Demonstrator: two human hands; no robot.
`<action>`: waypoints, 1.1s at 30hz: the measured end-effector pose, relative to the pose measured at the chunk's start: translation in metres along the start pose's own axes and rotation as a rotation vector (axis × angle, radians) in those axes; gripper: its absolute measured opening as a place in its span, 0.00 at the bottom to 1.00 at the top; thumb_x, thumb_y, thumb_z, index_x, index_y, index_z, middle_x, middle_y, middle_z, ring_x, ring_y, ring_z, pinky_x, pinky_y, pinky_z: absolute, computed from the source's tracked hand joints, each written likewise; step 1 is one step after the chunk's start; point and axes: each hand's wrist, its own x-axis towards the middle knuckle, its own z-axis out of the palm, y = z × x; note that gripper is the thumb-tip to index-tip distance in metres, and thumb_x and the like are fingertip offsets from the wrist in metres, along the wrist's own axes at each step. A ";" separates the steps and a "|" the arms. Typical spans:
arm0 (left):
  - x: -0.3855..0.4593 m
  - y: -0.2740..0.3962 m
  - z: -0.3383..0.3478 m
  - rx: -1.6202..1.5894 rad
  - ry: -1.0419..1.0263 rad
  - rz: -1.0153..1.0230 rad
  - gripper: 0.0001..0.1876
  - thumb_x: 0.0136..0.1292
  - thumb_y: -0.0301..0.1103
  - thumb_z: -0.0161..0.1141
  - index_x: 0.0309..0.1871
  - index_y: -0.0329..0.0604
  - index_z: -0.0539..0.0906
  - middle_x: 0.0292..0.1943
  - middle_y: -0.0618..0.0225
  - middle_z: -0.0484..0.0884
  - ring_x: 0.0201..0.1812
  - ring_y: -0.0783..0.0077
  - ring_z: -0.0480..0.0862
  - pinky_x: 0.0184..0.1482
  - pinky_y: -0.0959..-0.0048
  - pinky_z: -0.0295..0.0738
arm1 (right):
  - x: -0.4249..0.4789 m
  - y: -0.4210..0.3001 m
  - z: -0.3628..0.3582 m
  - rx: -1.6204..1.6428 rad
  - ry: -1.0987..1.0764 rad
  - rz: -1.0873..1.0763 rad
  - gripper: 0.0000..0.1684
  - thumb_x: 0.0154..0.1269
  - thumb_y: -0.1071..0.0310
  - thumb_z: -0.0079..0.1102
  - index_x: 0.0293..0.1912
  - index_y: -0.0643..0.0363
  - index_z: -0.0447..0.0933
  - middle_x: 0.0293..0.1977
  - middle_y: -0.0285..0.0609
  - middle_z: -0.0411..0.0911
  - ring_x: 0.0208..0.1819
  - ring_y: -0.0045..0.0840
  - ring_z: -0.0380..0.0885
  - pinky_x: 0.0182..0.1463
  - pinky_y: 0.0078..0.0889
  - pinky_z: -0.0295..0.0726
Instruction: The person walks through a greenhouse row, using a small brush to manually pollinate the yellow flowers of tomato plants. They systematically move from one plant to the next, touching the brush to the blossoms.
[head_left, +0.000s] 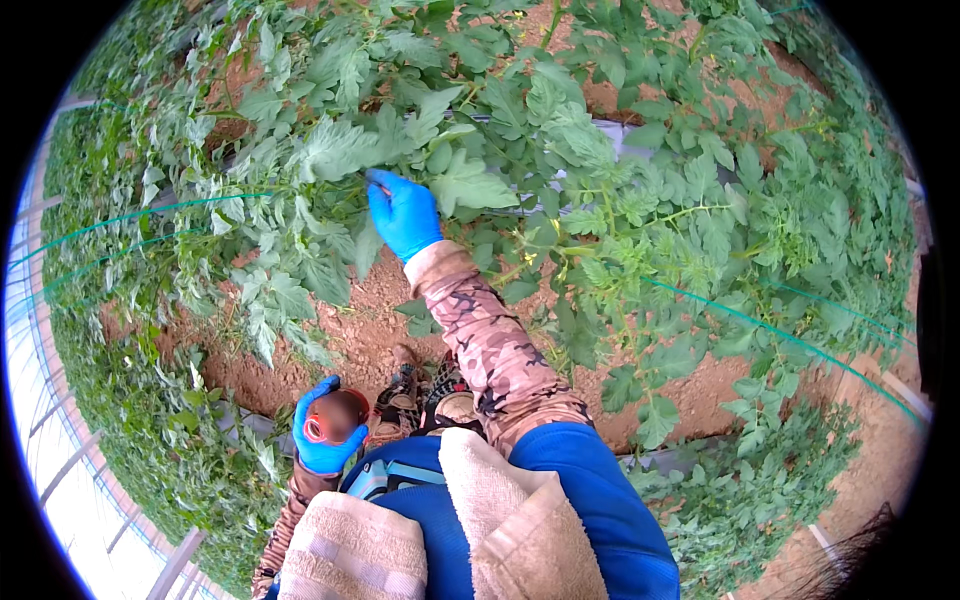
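Observation:
My left hand (324, 433), in a blue glove, is low in the view in front of my body. It is wrapped around a small red round container (358, 403), whose middle is blurred. My right hand (405, 214), also in a blue glove, reaches forward into the tomato plants. Its fingers are bent together beside a broad tomato leaf (472, 184), with another large leaf (337, 150) just beyond the fingertips. A small orange spot (386, 191) shows at the fingers. Whether something is pinched there cannot be made out.
Green support strings (757, 322) run along the row at both sides. Yellow tomato flowers (529, 259) hang near my right forearm. Reddish soil (367, 307) and pale mulch film (619, 139) show between plants. A towel (517, 517) hangs over my chest. Greenhouse framing (67, 469) stands at left.

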 end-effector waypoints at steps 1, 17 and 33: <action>-0.001 -0.001 -0.002 0.008 0.007 0.018 0.42 0.39 0.32 0.76 0.59 0.34 0.66 0.57 0.52 0.73 0.57 0.59 0.74 0.61 0.63 0.67 | 0.000 -0.002 -0.004 -0.024 -0.016 0.008 0.11 0.60 0.66 0.56 0.40 0.62 0.77 0.30 0.54 0.79 0.32 0.45 0.79 0.33 0.38 0.77; 0.005 -0.016 -0.075 -0.145 0.151 0.200 0.39 0.42 0.28 0.75 0.60 0.36 0.67 0.55 0.59 0.74 0.54 0.67 0.76 0.57 0.68 0.71 | -0.125 -0.130 -0.140 0.145 -0.069 0.261 0.12 0.62 0.70 0.54 0.42 0.68 0.78 0.34 0.50 0.81 0.35 0.32 0.82 0.39 0.29 0.78; -0.046 -0.154 -0.306 -0.109 0.362 0.124 0.37 0.41 0.30 0.75 0.57 0.37 0.70 0.54 0.60 0.75 0.55 0.66 0.75 0.57 0.67 0.70 | -0.128 -0.210 0.198 0.391 -0.418 0.232 0.16 0.62 0.63 0.56 0.40 0.70 0.76 0.31 0.50 0.80 0.32 0.35 0.81 0.39 0.35 0.79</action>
